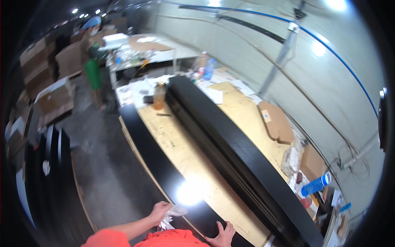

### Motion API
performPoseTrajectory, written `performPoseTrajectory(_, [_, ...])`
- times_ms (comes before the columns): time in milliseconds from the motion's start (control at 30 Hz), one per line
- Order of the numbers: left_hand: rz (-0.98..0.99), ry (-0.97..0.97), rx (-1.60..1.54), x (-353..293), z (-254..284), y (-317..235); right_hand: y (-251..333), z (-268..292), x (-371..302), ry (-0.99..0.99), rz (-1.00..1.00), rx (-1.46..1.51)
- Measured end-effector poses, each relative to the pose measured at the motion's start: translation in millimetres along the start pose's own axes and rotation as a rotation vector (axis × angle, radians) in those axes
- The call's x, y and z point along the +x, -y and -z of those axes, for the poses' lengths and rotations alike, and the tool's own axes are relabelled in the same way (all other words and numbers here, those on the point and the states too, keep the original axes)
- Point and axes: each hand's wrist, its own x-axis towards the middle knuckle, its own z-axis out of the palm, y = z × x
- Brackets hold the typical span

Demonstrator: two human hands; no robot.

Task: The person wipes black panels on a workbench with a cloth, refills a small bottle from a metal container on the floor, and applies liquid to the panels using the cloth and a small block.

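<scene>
Tabletop (175, 142) bears a black board (158, 160) pointing lengthwise far left; left hand (159, 212) pinching white wad (177, 210), right hand (223, 236) spread.

Narrow black board (149, 144) cropped below

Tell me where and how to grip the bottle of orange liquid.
Wrap around the middle of the bottle, probably best from the left: it stands upright, and the long black stack lies close on its right. Stay above the small dark object on its left.
</scene>
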Motion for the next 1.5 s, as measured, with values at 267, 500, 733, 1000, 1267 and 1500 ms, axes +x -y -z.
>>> performPoseTrajectory(267, [0.046,0.066,-0.276,16,-14,-35,-19,33,-30,-0.156,0.079,0.019])
performPoseTrajectory(500, [-0.015,0.116,-0.295,-29,-54,-73,-14,135,-39,-0.219,0.132,0.009])
performPoseTrajectory(733, [-0.109,0.445,-0.168,-75,-131,-113,-41,231,-81,-0.310,0.068,-0.029])
performPoseTrajectory(1000, [-0.180,0.586,-0.104,-32,-254,-162,-111,265,-34,-0.399,-0.069,0.070])
performPoseTrajectory(1267, [-0.236,0.575,0.047,30,-292,-160,-171,272,44,-0.302,-0.082,0.144])
performPoseTrajectory(1500, [-0.132,0.455,-0.025,45,-211,-104,-203,241,68,-0.307,-0.066,0.099])
